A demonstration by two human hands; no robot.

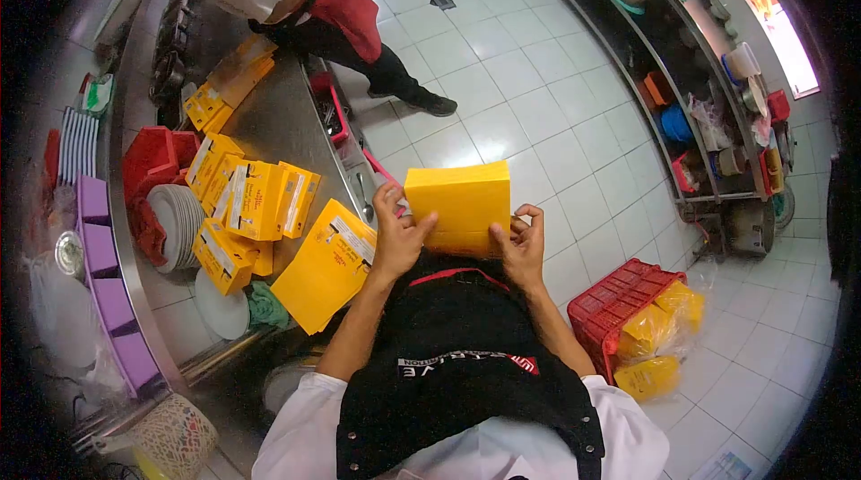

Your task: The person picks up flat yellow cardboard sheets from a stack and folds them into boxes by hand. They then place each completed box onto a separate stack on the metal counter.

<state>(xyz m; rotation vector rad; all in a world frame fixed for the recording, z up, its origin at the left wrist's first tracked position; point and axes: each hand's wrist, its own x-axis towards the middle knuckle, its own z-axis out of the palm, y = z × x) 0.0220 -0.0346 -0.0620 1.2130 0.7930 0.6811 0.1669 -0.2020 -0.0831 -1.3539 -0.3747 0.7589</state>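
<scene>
In front of my apron, both hands support a plain yellow cardboard piece [457,202], which looks like a folded carton or a stack of flat ones. My left hand [399,238] grips its left edge, thumb on the near face. At the lower right edge, my right hand [522,249] presses its thumb against it with the fingers curled. A stack of flat yellow cartons [314,278] with printed labels lies on the counter left of my left hand. Beyond it, several made-up yellow boxes [256,198] are piled together.
A steel counter [282,117] runs along the left, holding white plates [172,227] and purple bins [106,251]. A co-worker in a red apron [345,9] stands at its far end. On the tiled floor, right, is a red crate [619,301] beside bagged yellow cartons [650,377]. Shelves [628,59] stand beyond.
</scene>
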